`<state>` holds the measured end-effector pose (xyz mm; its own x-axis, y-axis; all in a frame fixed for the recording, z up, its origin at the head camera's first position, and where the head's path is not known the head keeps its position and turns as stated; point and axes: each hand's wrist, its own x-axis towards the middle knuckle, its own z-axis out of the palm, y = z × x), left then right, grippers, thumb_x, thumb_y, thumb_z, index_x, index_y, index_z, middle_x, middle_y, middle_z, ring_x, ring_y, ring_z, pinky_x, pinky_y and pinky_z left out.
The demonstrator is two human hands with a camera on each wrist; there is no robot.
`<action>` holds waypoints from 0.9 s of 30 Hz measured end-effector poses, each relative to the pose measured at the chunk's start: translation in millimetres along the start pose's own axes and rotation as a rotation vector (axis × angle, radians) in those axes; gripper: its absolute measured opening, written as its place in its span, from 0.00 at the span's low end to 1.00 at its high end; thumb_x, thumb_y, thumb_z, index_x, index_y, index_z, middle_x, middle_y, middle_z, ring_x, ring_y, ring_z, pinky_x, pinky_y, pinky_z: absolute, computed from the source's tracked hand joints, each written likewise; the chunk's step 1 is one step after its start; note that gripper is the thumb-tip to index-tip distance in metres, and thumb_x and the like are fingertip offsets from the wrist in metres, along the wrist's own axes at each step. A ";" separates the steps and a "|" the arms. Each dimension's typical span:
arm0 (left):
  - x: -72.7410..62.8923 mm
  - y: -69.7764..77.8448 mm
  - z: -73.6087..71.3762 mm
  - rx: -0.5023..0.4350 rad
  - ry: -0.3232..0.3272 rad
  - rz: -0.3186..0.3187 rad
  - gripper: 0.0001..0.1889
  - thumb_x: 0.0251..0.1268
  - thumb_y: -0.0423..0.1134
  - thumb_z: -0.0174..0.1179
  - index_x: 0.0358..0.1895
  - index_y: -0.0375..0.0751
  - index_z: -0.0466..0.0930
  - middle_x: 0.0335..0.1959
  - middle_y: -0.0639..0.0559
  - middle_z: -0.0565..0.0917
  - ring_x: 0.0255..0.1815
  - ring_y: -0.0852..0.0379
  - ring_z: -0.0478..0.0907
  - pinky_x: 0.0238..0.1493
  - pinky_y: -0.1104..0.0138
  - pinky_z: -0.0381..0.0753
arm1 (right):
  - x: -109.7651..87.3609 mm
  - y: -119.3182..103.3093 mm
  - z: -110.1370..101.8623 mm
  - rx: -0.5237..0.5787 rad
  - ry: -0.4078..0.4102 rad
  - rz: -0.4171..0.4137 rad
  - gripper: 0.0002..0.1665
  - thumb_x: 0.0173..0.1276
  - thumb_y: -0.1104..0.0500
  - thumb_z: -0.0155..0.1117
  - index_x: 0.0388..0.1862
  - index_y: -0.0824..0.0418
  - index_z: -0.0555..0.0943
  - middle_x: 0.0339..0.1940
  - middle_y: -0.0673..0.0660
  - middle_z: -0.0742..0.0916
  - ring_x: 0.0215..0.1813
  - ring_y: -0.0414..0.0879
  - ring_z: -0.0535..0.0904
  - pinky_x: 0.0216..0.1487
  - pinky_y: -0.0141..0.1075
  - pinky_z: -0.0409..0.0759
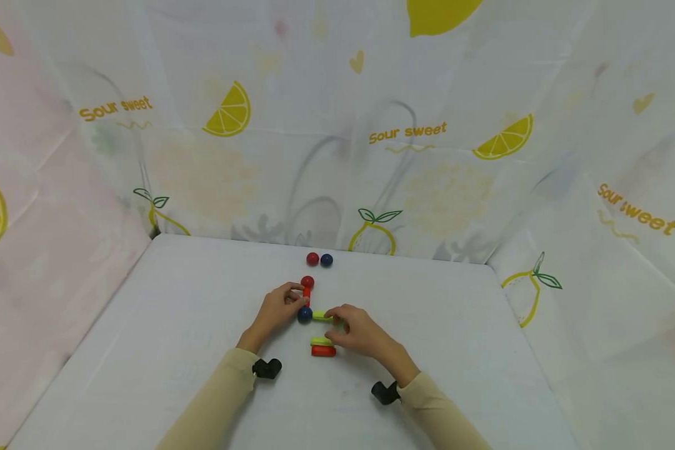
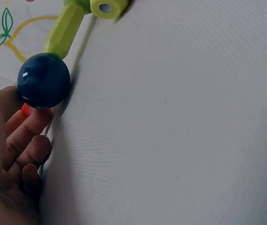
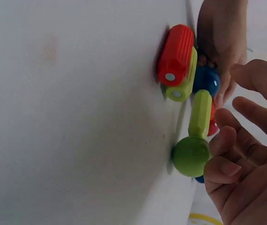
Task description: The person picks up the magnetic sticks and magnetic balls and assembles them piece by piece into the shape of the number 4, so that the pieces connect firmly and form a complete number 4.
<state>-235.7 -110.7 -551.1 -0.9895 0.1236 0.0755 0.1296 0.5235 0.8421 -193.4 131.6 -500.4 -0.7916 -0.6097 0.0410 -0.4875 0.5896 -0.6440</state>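
Observation:
My left hand [image 1: 277,310] pinches a red magnetic rod [image 1: 307,296] between thumb and fingers. That rod runs from a red ball [image 1: 307,281] at its far end to a dark blue ball [image 1: 305,314] at its near end. From the blue ball, a yellow-green rod [image 3: 200,114] reaches right to a green ball [image 3: 191,156]. My right hand [image 1: 360,331] hovers beside the green ball with loosely bent fingers and nothing between them. In the head view this hand hides the green ball.
On the white table [image 1: 427,300], a loose yellow-green rod [image 1: 320,341] and a red rod [image 1: 323,351] lie side by side nearer me. Farther back sit a red ball [image 1: 312,259] and a blue ball [image 1: 327,260]. Lemon-printed cloth [image 1: 292,187] surrounds the table.

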 end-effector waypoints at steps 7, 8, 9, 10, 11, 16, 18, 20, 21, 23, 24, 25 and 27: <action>-0.5 0.7 0.8 0.009 0.005 0.013 0.17 0.68 0.40 0.69 0.57 0.38 0.82 0.39 0.44 0.90 0.36 0.54 0.85 0.43 0.61 0.81 | 2.7 -0.5 14.9 0.027 -0.073 -0.055 0.16 0.70 0.61 0.69 0.55 0.62 0.84 0.41 0.53 0.86 0.33 0.35 0.74 0.36 0.27 0.76; -0.5 0.7 0.8 0.009 0.005 0.013 0.17 0.68 0.40 0.69 0.56 0.38 0.82 0.39 0.44 0.90 0.36 0.54 0.85 0.43 0.61 0.81 | 2.9 -0.6 16.6 0.028 -0.079 -0.049 0.15 0.70 0.61 0.69 0.55 0.61 0.84 0.41 0.53 0.86 0.34 0.35 0.74 0.37 0.26 0.76; -0.5 0.6 0.8 0.011 0.006 0.014 0.17 0.68 0.40 0.68 0.56 0.38 0.83 0.38 0.44 0.90 0.36 0.54 0.85 0.43 0.61 0.81 | 3.2 0.1 18.4 0.027 -0.084 -0.047 0.15 0.70 0.61 0.69 0.54 0.61 0.84 0.41 0.53 0.86 0.34 0.35 0.75 0.37 0.26 0.76; -0.5 0.6 0.6 0.010 0.006 0.014 0.17 0.68 0.40 0.68 0.56 0.38 0.83 0.38 0.44 0.90 0.36 0.54 0.85 0.43 0.61 0.81 | 3.5 0.4 19.8 0.025 -0.088 -0.045 0.14 0.70 0.62 0.69 0.54 0.61 0.84 0.41 0.53 0.86 0.34 0.35 0.75 0.37 0.26 0.77; -0.5 0.5 0.6 0.010 0.006 0.013 0.17 0.68 0.40 0.68 0.56 0.38 0.83 0.38 0.44 0.90 0.35 0.55 0.84 0.42 0.62 0.81 | 3.7 0.8 21.2 0.027 -0.091 -0.040 0.14 0.70 0.62 0.69 0.54 0.60 0.84 0.41 0.53 0.87 0.34 0.35 0.75 0.37 0.26 0.77; -0.7 0.1 0.5 0.016 0.010 0.014 0.17 0.68 0.40 0.68 0.56 0.37 0.83 0.38 0.45 0.90 0.34 0.56 0.84 0.42 0.62 0.80 | 3.9 1.5 24.9 0.011 -0.078 -0.028 0.12 0.71 0.62 0.68 0.53 0.60 0.85 0.41 0.52 0.87 0.35 0.35 0.75 0.38 0.26 0.77; -0.8 0.4 0.5 0.015 0.011 0.015 0.17 0.68 0.40 0.68 0.56 0.37 0.83 0.38 0.44 0.90 0.34 0.56 0.84 0.42 0.62 0.80 | 4.2 1.6 25.5 -0.007 -0.071 -0.028 0.12 0.71 0.62 0.69 0.52 0.60 0.85 0.41 0.52 0.87 0.35 0.35 0.75 0.38 0.26 0.77; -0.9 0.7 0.6 0.012 0.012 0.017 0.17 0.68 0.40 0.69 0.56 0.37 0.83 0.37 0.44 0.90 0.34 0.56 0.84 0.42 0.62 0.80 | 4.7 1.2 26.0 -0.022 -0.071 -0.021 0.12 0.71 0.62 0.69 0.52 0.60 0.85 0.40 0.52 0.87 0.36 0.35 0.75 0.39 0.26 0.77; -0.9 0.9 0.6 0.013 0.013 0.020 0.17 0.68 0.40 0.69 0.56 0.37 0.83 0.37 0.44 0.90 0.34 0.56 0.84 0.42 0.62 0.81 | 5.0 1.0 26.0 -0.025 -0.073 -0.015 0.12 0.71 0.62 0.69 0.52 0.60 0.85 0.40 0.52 0.87 0.36 0.35 0.75 0.39 0.26 0.77; -0.8 0.7 0.8 0.012 0.013 0.020 0.17 0.68 0.40 0.69 0.55 0.37 0.83 0.37 0.45 0.90 0.34 0.57 0.84 0.41 0.63 0.80 | 5.7 1.0 26.1 -0.021 -0.082 -0.002 0.12 0.71 0.62 0.69 0.52 0.60 0.85 0.40 0.51 0.87 0.36 0.34 0.75 0.39 0.26 0.77; -0.8 0.6 1.0 0.012 0.014 0.019 0.17 0.68 0.41 0.69 0.55 0.37 0.83 0.37 0.45 0.90 0.33 0.57 0.83 0.41 0.63 0.80 | 5.9 0.8 26.1 -0.018 -0.087 0.005 0.12 0.71 0.61 0.69 0.52 0.60 0.85 0.41 0.52 0.88 0.36 0.34 0.75 0.39 0.26 0.78; -0.8 0.3 1.1 0.013 0.014 0.018 0.17 0.68 0.41 0.69 0.55 0.38 0.83 0.37 0.45 0.90 0.33 0.57 0.83 0.41 0.63 0.79 | 6.2 0.7 26.0 -0.017 -0.093 0.012 0.12 0.71 0.61 0.69 0.52 0.60 0.86 0.41 0.52 0.88 0.36 0.34 0.75 0.40 0.26 0.78; -0.6 0.2 1.6 0.015 0.015 0.013 0.17 0.68 0.41 0.69 0.55 0.38 0.83 0.37 0.45 0.90 0.33 0.58 0.82 0.40 0.63 0.79 | 6.8 1.0 25.4 -0.019 -0.106 0.020 0.12 0.71 0.61 0.69 0.52 0.61 0.86 0.42 0.52 0.88 0.36 0.34 0.74 0.40 0.25 0.77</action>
<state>-235.0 -109.3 -551.9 -0.9884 0.1183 0.0948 0.1439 0.5347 0.8327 -189.9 114.5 -520.1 -0.7584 -0.6496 -0.0533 -0.4794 0.6113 -0.6296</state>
